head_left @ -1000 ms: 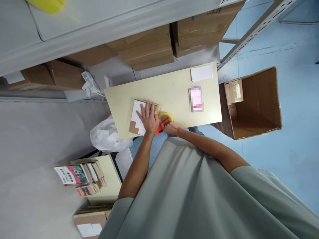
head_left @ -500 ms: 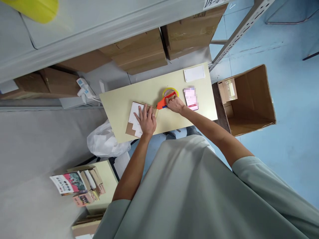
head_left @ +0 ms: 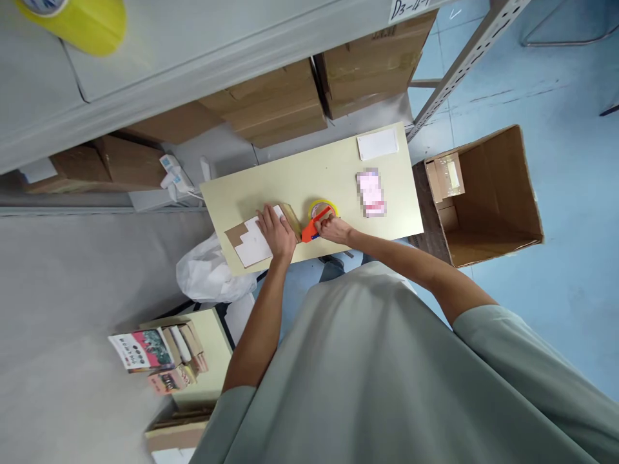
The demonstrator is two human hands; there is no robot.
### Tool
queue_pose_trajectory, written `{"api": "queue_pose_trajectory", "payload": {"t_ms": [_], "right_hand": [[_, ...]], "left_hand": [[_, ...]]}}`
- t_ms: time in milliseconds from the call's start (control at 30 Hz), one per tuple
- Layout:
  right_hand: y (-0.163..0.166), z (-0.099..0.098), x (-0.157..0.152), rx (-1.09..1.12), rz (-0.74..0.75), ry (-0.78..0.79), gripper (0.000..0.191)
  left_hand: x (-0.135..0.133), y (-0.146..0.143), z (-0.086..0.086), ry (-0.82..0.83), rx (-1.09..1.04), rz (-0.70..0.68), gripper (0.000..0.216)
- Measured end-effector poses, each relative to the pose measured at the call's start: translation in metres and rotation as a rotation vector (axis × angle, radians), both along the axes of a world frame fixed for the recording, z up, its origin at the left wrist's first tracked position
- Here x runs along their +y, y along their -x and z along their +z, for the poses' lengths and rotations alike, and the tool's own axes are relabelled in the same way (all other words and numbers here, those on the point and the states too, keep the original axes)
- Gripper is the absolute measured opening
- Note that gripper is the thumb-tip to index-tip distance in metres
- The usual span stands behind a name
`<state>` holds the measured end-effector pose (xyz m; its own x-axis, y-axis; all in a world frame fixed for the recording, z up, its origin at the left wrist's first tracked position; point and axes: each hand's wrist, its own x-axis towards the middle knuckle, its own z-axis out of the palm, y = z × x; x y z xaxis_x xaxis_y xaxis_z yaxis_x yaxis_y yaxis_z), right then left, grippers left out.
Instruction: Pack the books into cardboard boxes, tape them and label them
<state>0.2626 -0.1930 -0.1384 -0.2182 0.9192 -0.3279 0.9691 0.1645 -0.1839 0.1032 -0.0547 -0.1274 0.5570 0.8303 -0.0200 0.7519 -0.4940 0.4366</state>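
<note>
My left hand (head_left: 277,235) lies with its fingers stretched over a flat brown cardboard package (head_left: 291,220) that has white paper (head_left: 253,246) on its upper face. Just right of it, my right hand (head_left: 334,229) is wrapped round the handle of an orange tape dispenser (head_left: 308,232) carrying a yellow-edged roll. The dispenser's front end is at the package's right edge; whether tape touches the cardboard cannot be made out. Both hands are over a cream table (head_left: 285,182).
A phone with a blurred screen (head_left: 371,192) and a white sheet (head_left: 378,144) lie at the table's right. An open carton (head_left: 493,193) stands beyond that end. Shelving with boxes (head_left: 280,96) runs behind. A white plastic bag (head_left: 206,270) and stacked books (head_left: 155,351) are at left.
The package has turned on the table, and my left hand has shifted slightly left and up on it. My right hand has brought the tape dispenser nearer the table's front edge.
</note>
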Motion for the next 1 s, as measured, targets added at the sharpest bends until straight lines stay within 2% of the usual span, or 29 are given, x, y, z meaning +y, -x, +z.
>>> {"api": "queue_pose_trajectory", "payload": {"t_ms": [200,300,400,533,667,800,867,1000], "right_hand": [[0.043,-0.004,-0.027,0.083,0.022,-0.017,0.038],[0.064,-0.009,-0.042,0.127,0.012,-0.019,0.037],[0.071,-0.012,-0.048,0.125,0.015,-0.001,0.036],[0.043,-0.009,-0.046,0.072,-0.005,0.013,0.038],[-0.021,0.001,-0.043,0.007,-0.104,0.119,0.041],[-0.074,0.011,-0.033,-0.052,-0.185,0.133,0.040],[-0.082,0.015,-0.024,-0.058,-0.190,0.127,0.041],[-0.075,0.019,-0.002,-0.037,-0.206,0.121,0.045]], "left_hand": [[-0.021,0.026,0.003,0.095,-0.010,-0.314,0.058],[-0.037,0.034,0.002,0.120,-0.029,-0.350,0.052],[-0.044,0.036,-0.003,0.110,-0.022,-0.354,0.051],[-0.043,0.037,-0.007,0.092,-0.034,-0.362,0.051],[-0.043,0.038,-0.007,0.089,-0.042,-0.366,0.049],[-0.045,0.038,-0.007,0.119,-0.033,-0.360,0.048],[-0.045,0.037,-0.007,0.129,-0.045,-0.356,0.048],[-0.045,0.036,-0.008,0.132,-0.066,-0.354,0.048]]}}
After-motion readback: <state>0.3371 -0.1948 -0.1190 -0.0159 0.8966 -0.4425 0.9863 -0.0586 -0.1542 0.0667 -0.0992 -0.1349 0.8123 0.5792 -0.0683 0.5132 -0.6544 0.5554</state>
